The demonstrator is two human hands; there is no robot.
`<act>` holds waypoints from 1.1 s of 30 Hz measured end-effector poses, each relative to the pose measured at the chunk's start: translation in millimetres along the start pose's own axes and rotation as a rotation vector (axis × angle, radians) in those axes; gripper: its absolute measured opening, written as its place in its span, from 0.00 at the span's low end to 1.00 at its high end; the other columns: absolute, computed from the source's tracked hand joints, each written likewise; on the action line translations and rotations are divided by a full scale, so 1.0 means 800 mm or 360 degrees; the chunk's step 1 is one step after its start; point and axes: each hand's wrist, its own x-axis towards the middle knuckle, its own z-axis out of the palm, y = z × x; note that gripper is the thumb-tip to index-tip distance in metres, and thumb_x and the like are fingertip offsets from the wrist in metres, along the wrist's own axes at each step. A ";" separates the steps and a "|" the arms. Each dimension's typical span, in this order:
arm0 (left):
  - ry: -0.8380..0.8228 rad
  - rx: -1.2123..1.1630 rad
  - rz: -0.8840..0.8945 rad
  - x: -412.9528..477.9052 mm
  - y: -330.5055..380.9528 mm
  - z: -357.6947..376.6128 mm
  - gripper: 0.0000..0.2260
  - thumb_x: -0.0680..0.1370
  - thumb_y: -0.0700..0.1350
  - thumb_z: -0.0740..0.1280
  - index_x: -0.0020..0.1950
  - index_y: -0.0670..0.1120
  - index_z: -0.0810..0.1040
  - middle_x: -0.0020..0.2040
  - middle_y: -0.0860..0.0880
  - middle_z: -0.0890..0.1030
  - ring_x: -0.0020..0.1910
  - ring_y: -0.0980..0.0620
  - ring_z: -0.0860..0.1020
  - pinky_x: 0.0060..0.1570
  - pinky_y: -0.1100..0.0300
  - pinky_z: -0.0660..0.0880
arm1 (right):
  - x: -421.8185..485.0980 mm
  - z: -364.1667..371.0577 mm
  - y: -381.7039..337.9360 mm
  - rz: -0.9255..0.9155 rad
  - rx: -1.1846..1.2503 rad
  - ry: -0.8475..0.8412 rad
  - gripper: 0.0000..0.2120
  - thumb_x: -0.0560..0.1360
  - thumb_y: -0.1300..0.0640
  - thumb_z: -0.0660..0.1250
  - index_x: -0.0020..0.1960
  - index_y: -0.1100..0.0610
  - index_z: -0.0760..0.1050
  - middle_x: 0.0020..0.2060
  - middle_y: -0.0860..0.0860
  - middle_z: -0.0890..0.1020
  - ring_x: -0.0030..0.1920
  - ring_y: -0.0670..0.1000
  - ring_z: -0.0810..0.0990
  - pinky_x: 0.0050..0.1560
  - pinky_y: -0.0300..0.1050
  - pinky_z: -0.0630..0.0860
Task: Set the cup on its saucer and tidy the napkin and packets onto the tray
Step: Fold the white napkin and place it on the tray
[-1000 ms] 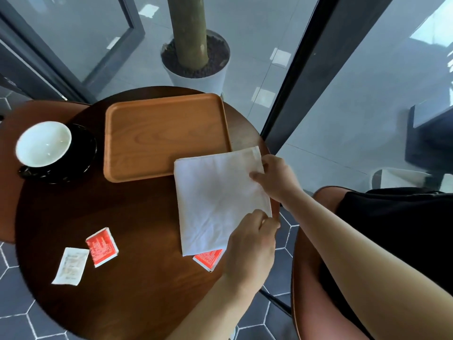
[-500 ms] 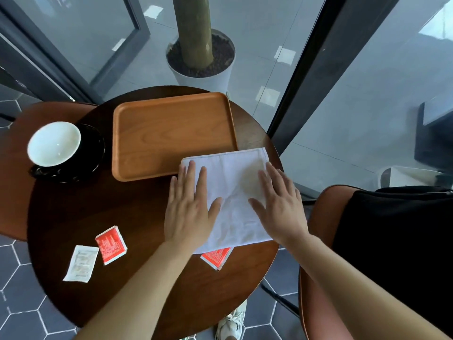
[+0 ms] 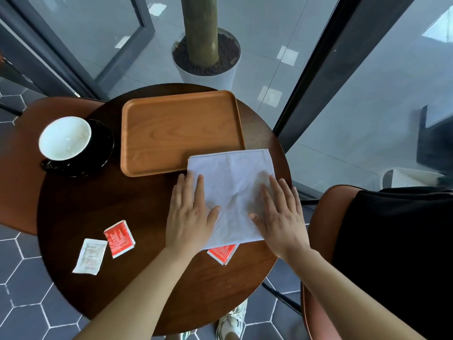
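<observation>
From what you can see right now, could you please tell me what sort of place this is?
Probably a café: a small round dark wooden table holds a white cup on a black saucer beside a rectangular wooden tray, with tall glass panels and a tree in a white pot behind.

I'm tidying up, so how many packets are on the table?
3. A white packet lies near the table's front left edge, a red packet just right of it, and a second red packet pokes out from under the napkin. More could hide beneath the napkin.
</observation>
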 end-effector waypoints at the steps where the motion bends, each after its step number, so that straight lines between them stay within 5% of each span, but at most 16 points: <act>1: 0.0057 -0.0123 -0.0074 -0.011 0.001 -0.005 0.33 0.79 0.56 0.64 0.78 0.40 0.60 0.77 0.38 0.62 0.76 0.38 0.61 0.72 0.43 0.67 | -0.004 -0.002 0.000 0.0037 0.0050 0.0034 0.35 0.81 0.35 0.47 0.80 0.55 0.56 0.80 0.55 0.52 0.80 0.58 0.48 0.79 0.59 0.47; 3: 0.0145 -0.0332 -0.0226 -0.034 0.002 -0.013 0.28 0.77 0.50 0.70 0.74 0.40 0.68 0.66 0.39 0.73 0.65 0.41 0.73 0.59 0.45 0.78 | -0.015 -0.004 -0.001 0.0094 0.0150 0.0157 0.31 0.81 0.40 0.57 0.75 0.59 0.65 0.77 0.58 0.62 0.77 0.61 0.58 0.77 0.61 0.55; 6: -0.0004 -0.0565 -0.0453 -0.055 0.005 -0.026 0.24 0.79 0.50 0.69 0.72 0.43 0.70 0.59 0.44 0.78 0.56 0.47 0.79 0.50 0.54 0.80 | -0.030 0.000 0.000 0.0132 0.0231 0.0348 0.23 0.77 0.53 0.69 0.68 0.63 0.73 0.69 0.61 0.72 0.67 0.65 0.69 0.67 0.63 0.69; 9: -0.0102 -0.0731 -0.0670 -0.062 0.011 -0.032 0.25 0.79 0.51 0.69 0.74 0.45 0.69 0.59 0.46 0.80 0.53 0.50 0.81 0.46 0.61 0.76 | -0.044 0.004 0.000 0.0152 0.0221 0.0406 0.20 0.73 0.57 0.73 0.62 0.62 0.76 0.64 0.59 0.75 0.60 0.64 0.73 0.58 0.60 0.74; 14: -0.0277 -0.0744 -0.0862 -0.057 0.021 -0.040 0.27 0.77 0.51 0.72 0.73 0.44 0.69 0.58 0.47 0.82 0.56 0.48 0.81 0.48 0.59 0.75 | -0.051 0.007 -0.004 0.0126 0.0220 0.0404 0.18 0.71 0.57 0.74 0.59 0.58 0.78 0.62 0.57 0.76 0.56 0.63 0.76 0.55 0.59 0.75; 19: -0.0326 -0.0942 -0.0944 -0.052 0.024 -0.040 0.06 0.77 0.47 0.71 0.50 0.46 0.80 0.45 0.49 0.84 0.44 0.50 0.83 0.37 0.62 0.77 | -0.049 0.000 -0.004 0.0112 0.0235 0.0356 0.17 0.73 0.56 0.73 0.60 0.57 0.78 0.62 0.57 0.76 0.58 0.63 0.75 0.55 0.60 0.76; 21: -0.0302 -0.1069 -0.0962 -0.053 0.023 -0.041 0.04 0.78 0.46 0.70 0.44 0.48 0.80 0.41 0.52 0.83 0.40 0.51 0.83 0.32 0.64 0.75 | -0.052 -0.003 -0.001 0.0083 0.0214 0.0322 0.18 0.74 0.50 0.72 0.61 0.55 0.77 0.65 0.55 0.74 0.62 0.62 0.73 0.57 0.61 0.75; 26: -0.0193 -0.1458 -0.1065 -0.057 0.021 -0.049 0.03 0.78 0.47 0.70 0.47 0.50 0.77 0.43 0.52 0.82 0.41 0.52 0.83 0.30 0.63 0.79 | -0.063 -0.003 0.004 -0.0151 0.0264 0.0156 0.33 0.71 0.30 0.66 0.66 0.52 0.74 0.70 0.48 0.71 0.71 0.56 0.65 0.68 0.58 0.65; 33: -0.0072 -0.2146 -0.1331 -0.055 0.015 -0.078 0.22 0.74 0.41 0.76 0.63 0.57 0.74 0.49 0.51 0.82 0.46 0.48 0.84 0.34 0.59 0.81 | -0.053 -0.006 0.001 -0.0283 0.0332 0.0368 0.25 0.67 0.54 0.78 0.63 0.56 0.79 0.62 0.51 0.80 0.65 0.57 0.74 0.62 0.55 0.72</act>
